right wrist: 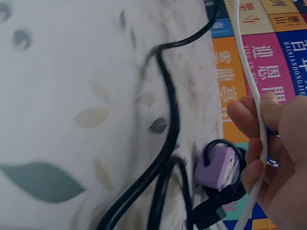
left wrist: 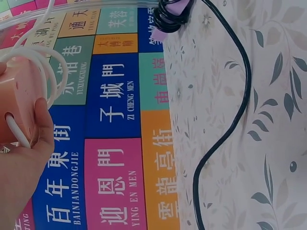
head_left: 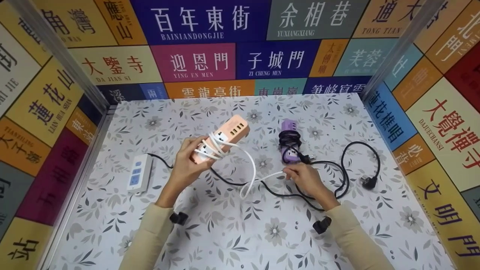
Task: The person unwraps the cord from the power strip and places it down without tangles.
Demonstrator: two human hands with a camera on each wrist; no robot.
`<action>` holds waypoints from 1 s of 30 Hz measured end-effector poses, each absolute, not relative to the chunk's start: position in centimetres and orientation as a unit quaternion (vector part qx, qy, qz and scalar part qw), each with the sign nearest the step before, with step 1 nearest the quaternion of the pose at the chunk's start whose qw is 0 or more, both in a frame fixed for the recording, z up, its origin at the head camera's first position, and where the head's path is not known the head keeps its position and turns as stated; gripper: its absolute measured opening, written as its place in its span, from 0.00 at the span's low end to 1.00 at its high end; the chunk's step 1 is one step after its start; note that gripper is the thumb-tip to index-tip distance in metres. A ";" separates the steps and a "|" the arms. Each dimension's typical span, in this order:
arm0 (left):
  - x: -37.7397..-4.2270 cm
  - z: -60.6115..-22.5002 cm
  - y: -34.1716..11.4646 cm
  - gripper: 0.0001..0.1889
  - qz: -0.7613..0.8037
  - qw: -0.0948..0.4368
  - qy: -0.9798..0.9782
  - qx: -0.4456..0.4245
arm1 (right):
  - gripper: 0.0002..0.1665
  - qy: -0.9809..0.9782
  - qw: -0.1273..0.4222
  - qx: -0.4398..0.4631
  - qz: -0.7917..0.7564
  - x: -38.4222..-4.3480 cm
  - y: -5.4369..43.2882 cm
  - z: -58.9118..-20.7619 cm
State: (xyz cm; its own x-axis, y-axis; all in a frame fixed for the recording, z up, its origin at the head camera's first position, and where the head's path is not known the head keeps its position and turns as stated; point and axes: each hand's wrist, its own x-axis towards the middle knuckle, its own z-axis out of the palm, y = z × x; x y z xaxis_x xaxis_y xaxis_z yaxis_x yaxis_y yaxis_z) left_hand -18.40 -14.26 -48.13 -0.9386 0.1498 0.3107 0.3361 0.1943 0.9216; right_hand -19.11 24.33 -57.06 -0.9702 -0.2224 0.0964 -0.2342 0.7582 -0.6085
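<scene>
My left hand [head_left: 183, 165] grips one end of a peach power strip [head_left: 235, 124] and holds it tilted above the table. White cord [head_left: 253, 165] is wound in several turns round the strip's lower half. In the left wrist view the cord comes out of a hole in the end of the strip [left wrist: 17, 96], beside my thumb. A loose length loops down and across to my right hand [head_left: 309, 182], which pinches it between thumb and fingers. The right wrist view shows the cord [right wrist: 250, 72] running through these fingers and across the palm.
A purple power strip [head_left: 288, 124] wrapped in black cord lies behind my right hand. At the left lies a white power strip [head_left: 139, 173]; its black cord [head_left: 228, 182] trails across the patterned table [head_left: 240, 243]. A black plug [head_left: 369, 182] lies at the right. Panels with lettering enclose the back and sides.
</scene>
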 end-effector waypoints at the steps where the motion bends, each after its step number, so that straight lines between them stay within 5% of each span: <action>1: -18.4 -48.1 -14.3 0.35 -0.610 0.077 -0.773 -0.158 | 0.15 -0.940 0.000 0.125 0.318 -19.1 24.6 -57.4; 9: -18.8 -48.2 -14.6 0.33 -0.618 0.090 -0.769 -0.138 | 0.15 -0.929 -0.032 0.133 0.345 -18.9 25.0 -59.0; 18: -18.7 -47.8 -14.7 0.33 -0.615 0.101 -0.770 -0.138 | 0.10 -0.928 0.028 0.155 0.337 -18.4 23.3 -59.0; 24: -18.6 -47.9 -14.6 0.33 -0.616 0.099 -0.770 -0.133 | 0.20 -0.925 0.089 0.224 0.294 -17.6 20.7 -58.7; 30: -18.5 -47.9 -14.6 0.32 -0.627 0.097 -0.761 -0.132 | 0.28 -0.924 0.039 0.254 0.283 -17.2 18.6 -58.5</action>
State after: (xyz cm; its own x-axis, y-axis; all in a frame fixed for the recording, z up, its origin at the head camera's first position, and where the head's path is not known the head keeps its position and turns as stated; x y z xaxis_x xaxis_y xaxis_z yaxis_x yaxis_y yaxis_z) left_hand -18.46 -14.56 -47.94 -0.9463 0.0786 0.3135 0.3227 0.1781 0.9296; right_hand -17.19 18.55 -58.52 -0.8683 -0.4465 0.2162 -0.4910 0.7117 -0.5023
